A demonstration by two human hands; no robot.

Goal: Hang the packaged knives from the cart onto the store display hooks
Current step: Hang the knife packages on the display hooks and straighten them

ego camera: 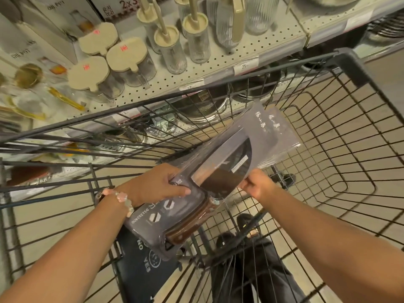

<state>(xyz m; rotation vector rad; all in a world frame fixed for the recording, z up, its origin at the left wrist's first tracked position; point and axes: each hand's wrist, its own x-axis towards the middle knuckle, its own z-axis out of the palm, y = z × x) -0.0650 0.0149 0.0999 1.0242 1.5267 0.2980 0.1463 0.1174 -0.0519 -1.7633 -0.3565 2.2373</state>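
Note:
A packaged knife (220, 171), a wide dark blade with a brown handle in a clear blister on grey card, is held over the black wire cart (341, 136). My left hand (157, 184) grips the package's left edge near the blade's base, fingers across the front. My right hand (255, 184) pinches its right edge. The package points away from me toward the shelf, handle end nearest me. No display hooks are in view.
A perforated white shelf (209, 68) beyond the cart carries ribbed glass jars (172, 49) with beige lids and lidded containers (129, 60). Steel strainers and pans sit on the shelf below. The cart's folded child seat flap (142, 263) is near me. My feet show through the basket.

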